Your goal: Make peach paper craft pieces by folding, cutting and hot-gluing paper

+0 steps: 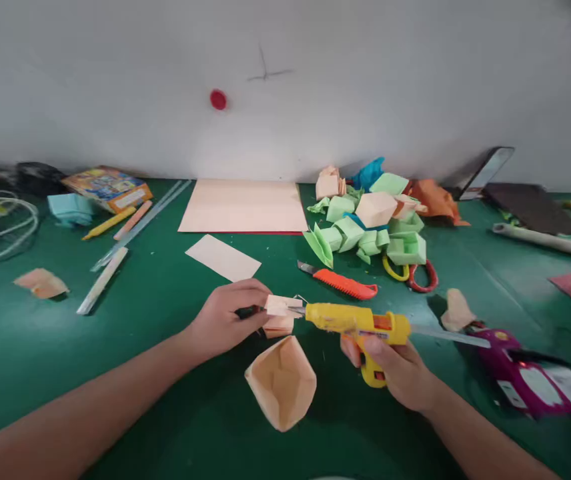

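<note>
My right hand (395, 367) is wrapped round the grip of a yellow glue gun (338, 318), with a clear glue stick (450, 335) poking out of its back. The nozzle points left and meets a small folded piece of peach paper (280, 306). That piece is pinched in my left hand (230, 317), beside a dark slim thing I cannot make out. Just below the paper, an open peach paper box (283, 383) sits on the green table. A flat cream paper strip (223, 257) lies beyond my left hand. An orange box cutter (343, 283) rests behind the glue gun, blade out.
Green and peach folded papers (365, 220) are heaped at the back right, near scissors (421, 275). A purple power strip (520, 373) with a cable lies at right. Peach sheets (245, 205) lie by the wall. Glue sticks (145, 220) and crayons are at left.
</note>
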Demonstrator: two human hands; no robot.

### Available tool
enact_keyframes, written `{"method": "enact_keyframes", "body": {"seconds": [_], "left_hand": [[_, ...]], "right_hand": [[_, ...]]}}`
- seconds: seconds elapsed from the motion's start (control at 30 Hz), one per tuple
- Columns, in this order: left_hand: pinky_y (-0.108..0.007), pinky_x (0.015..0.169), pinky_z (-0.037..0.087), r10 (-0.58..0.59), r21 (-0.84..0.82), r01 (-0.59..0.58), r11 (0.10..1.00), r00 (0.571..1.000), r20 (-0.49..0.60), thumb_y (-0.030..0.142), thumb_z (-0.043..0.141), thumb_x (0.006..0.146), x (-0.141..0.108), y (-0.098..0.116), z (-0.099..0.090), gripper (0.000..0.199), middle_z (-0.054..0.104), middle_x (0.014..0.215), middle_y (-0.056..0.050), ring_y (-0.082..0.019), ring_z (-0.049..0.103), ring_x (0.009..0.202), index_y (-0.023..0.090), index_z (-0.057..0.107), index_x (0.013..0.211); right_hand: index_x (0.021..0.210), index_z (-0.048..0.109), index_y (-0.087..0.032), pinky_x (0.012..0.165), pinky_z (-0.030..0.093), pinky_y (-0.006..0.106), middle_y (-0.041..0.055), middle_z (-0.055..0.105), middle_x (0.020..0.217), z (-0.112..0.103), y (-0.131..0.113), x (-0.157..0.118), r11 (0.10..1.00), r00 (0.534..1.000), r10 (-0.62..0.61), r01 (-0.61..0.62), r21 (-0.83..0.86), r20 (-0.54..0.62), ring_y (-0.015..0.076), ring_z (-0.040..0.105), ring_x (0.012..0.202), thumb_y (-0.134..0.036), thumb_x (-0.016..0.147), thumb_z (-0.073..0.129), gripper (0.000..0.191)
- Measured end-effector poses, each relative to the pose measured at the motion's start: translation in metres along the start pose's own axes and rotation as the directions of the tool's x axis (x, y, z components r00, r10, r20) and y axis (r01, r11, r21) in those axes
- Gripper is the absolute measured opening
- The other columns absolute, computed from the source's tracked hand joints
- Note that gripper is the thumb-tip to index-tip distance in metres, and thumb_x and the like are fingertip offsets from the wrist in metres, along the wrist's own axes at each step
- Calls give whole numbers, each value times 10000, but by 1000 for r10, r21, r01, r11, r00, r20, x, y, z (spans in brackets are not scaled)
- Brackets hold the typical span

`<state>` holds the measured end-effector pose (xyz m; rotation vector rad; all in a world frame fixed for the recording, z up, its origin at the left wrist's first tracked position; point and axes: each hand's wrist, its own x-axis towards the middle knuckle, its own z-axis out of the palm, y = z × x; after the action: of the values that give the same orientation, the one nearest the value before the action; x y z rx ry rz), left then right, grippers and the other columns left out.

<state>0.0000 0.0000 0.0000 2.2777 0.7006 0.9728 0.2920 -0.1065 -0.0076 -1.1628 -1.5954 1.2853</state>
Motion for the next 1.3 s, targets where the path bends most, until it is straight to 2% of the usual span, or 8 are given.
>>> {"method": "enact_keyframes", "body": {"seconds": [0.27, 0.7, 1.3], "left_hand": [[-191, 652, 545, -21, -7, 21, 1000, 1000, 14, 178, 662, 918, 2, 0, 1, 91, 744, 930, -65, -122, 703, 749, 167, 743, 880], [-167, 642, 534, 14, -27, -14, 1000, 1000, 3, 142, 649, 904, 1, -2, 1, 122, 746, 914, -59, -111, 699, 742, 168, 755, 851], [-177, 627, 535, 12, -18, -12, 1000, 1000, -8, 151, 663, 901, 2, -1, 0, 107, 747, 904, -59, -112, 693, 714, 169, 738, 826]], "right_hand": [[718, 554, -197, 590, 382, 306, 19, 511, 702, 0, 0, 1, 1000, 999, 25, -25, 13, 20, 157, 473, 641, -681, 1000, 413, 578], [698, 559, -196, 606, 406, 314, 27, 533, 714, -1, 0, 3, 999, 999, 45, -45, 3, -19, 160, 477, 652, -687, 992, 425, 589], [705, 558, -198, 554, 401, 289, 20, 520, 683, -5, 2, 0, 998, 998, 56, -57, 16, 6, 150, 470, 622, -666, 986, 470, 553]]}}
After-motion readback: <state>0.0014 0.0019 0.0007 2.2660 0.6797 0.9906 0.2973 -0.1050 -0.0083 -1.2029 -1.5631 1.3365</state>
